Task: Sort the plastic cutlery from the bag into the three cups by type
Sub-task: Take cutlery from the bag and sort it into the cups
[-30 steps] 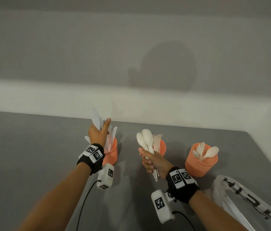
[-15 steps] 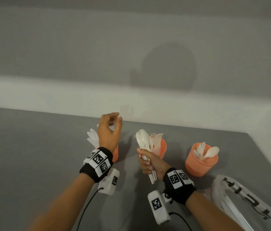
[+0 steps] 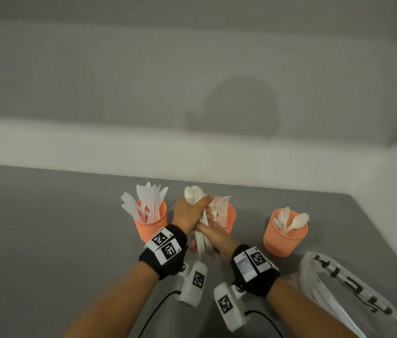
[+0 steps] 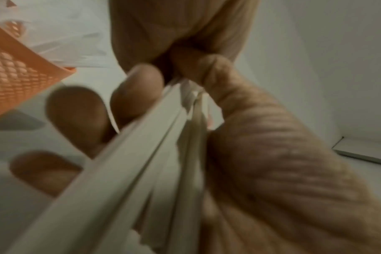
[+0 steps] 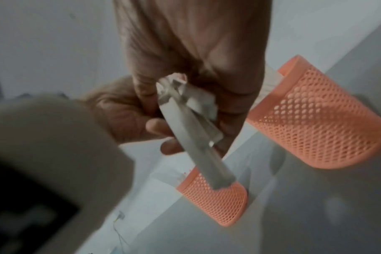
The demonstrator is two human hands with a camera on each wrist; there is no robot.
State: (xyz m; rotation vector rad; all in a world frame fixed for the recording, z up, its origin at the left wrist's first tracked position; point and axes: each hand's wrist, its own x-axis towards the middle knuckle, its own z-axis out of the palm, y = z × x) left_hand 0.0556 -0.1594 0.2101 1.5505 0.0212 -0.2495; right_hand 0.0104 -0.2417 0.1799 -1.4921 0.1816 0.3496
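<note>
Three orange mesh cups stand in a row. The left cup [image 3: 152, 226] holds knives, the middle cup [image 3: 231, 213] forks, the right cup [image 3: 285, 240] spoons. In front of the middle cup my right hand [image 3: 214, 236] grips the handles of a white cutlery bundle [image 3: 193, 195] with spoon bowls on top. My left hand [image 3: 189, 213] grips the same bundle higher up, thumb across it. The left wrist view shows the bundle [image 4: 130, 171] among curled fingers, beside the knife cup [image 4: 17, 77]. In the right wrist view the bundle [image 5: 191, 135] sticks out of my fist.
A clear plastic bag [image 3: 339, 291] with black print lies at the front right, close to the spoon cup. The grey table [image 3: 46, 240] ends at a pale wall behind the cups and at an edge on the right. Two mesh cups [image 5: 315, 123] show beyond my right fist.
My left hand let go of the knives, which now stand in the left cup, then moved right and took hold of the bundle in my right hand. The right hand stayed put.
</note>
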